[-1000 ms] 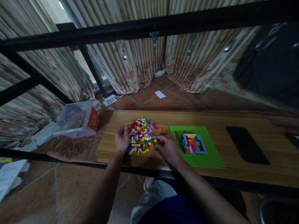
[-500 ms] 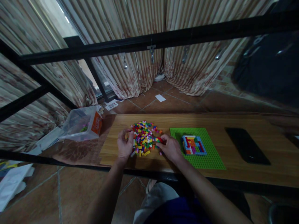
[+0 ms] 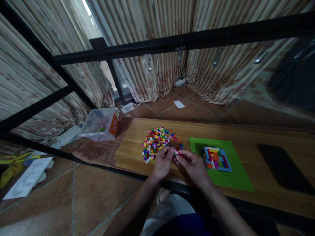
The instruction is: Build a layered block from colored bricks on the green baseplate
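The left hand (image 3: 162,164) and right hand (image 3: 195,166) partly cover the red piece (image 3: 177,152), so we cannot tell its shape. The lettering on the orange label (image 3: 114,126) is too blurred for us to read.

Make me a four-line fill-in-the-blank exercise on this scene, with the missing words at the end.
1. The brick build sits on a baseplate coloured ____.
2. In this view, the loose toy bricks lie to the ____ of the baseplate.
3. Of the left hand and the right hand, the one nearer the baseplate is the ____.
4. The label on the clear plastic box is mainly ____.

Missing words: green; left; right; orange.
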The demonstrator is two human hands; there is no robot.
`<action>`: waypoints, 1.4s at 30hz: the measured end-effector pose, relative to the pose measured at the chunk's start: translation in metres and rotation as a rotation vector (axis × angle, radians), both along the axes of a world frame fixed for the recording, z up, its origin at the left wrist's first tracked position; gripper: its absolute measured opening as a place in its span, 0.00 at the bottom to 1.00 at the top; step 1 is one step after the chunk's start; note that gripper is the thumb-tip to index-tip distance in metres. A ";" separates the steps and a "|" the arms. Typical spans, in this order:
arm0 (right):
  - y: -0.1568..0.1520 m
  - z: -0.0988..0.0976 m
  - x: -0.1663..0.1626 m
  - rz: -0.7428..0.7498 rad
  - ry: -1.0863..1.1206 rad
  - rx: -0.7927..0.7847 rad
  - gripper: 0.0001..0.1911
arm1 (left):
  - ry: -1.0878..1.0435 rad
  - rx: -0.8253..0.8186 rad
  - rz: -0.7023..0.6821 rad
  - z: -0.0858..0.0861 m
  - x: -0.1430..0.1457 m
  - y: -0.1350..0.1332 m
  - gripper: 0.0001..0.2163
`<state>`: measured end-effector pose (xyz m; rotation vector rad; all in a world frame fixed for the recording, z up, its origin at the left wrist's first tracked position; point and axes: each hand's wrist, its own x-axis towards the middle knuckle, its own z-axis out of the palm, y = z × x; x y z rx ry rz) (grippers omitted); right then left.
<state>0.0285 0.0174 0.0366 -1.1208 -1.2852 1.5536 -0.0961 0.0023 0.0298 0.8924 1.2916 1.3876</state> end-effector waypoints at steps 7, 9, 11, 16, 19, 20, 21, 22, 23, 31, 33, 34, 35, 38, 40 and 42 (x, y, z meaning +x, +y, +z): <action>-0.005 0.007 -0.002 -0.119 0.187 -0.287 0.20 | 0.089 0.033 0.038 0.006 0.002 0.001 0.12; -0.005 0.008 -0.003 -0.146 0.265 -0.373 0.19 | 0.078 0.034 0.033 0.005 0.004 0.002 0.12; -0.004 0.008 -0.004 -0.172 0.322 -0.443 0.19 | 0.051 0.022 0.032 0.004 0.004 0.003 0.13; -0.001 0.007 -0.008 -0.215 0.352 -0.401 0.17 | -0.157 -0.073 0.090 -0.005 0.007 0.006 0.13; 0.000 0.008 -0.011 -0.201 0.375 -0.333 0.16 | -0.343 -0.139 0.017 -0.008 0.009 0.007 0.14; 0.001 0.008 -0.012 -0.200 0.379 -0.323 0.16 | -0.372 -0.142 -0.010 -0.008 0.010 0.008 0.14; 0.001 0.008 -0.013 -0.205 0.380 -0.323 0.16 | -0.380 -0.137 -0.037 -0.007 0.010 0.007 0.14; 0.001 0.008 -0.013 -0.215 0.378 -0.331 0.16 | -0.373 -0.127 -0.063 -0.007 0.011 0.007 0.15; 0.000 0.008 -0.014 -0.230 0.377 -0.345 0.16 | -0.357 -0.117 -0.086 -0.006 0.011 0.006 0.16; -0.002 0.011 -0.013 -0.188 0.529 -0.470 0.16 | -0.232 -0.121 -0.077 -0.006 0.010 0.003 0.18; -0.001 0.014 -0.012 -0.178 0.554 -0.483 0.17 | -0.212 -0.099 -0.078 -0.008 0.012 0.004 0.17; -0.001 0.015 -0.011 -0.178 0.564 -0.489 0.18 | -0.208 -0.093 -0.077 -0.008 0.014 0.004 0.17; -0.001 0.018 -0.010 -0.177 0.575 -0.495 0.18 | -0.204 -0.092 -0.079 -0.008 0.015 0.005 0.17; -0.003 0.025 -0.004 -0.178 0.589 -0.473 0.18 | -0.138 -0.106 -0.093 -0.004 0.016 0.008 0.16; -0.007 0.030 0.007 -0.214 0.549 -0.404 0.17 | 0.039 -0.101 -0.080 0.000 0.013 0.014 0.14; -0.010 0.034 0.024 -0.284 0.475 -0.321 0.16 | 0.326 -0.059 -0.041 0.005 0.008 0.021 0.10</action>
